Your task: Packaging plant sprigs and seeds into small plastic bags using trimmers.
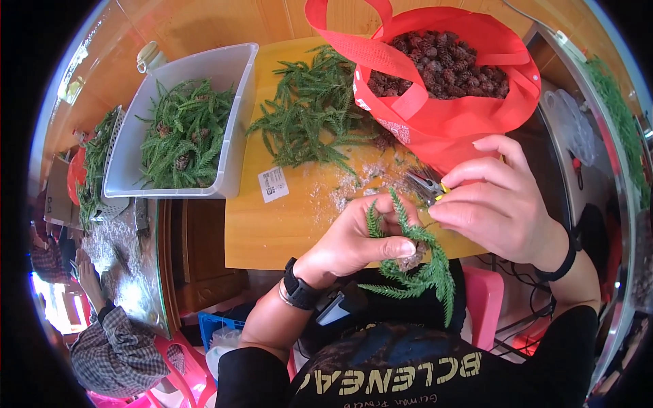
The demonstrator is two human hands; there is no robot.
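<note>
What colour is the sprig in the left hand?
The sprig is green, with a brownish cone among its fronds; it shows best in the head view.

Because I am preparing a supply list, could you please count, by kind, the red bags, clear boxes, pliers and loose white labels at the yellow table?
Red bag: 1
Clear box: 1
Pliers, at the right hand: 1
Loose white label: 1
Total: 4
</note>
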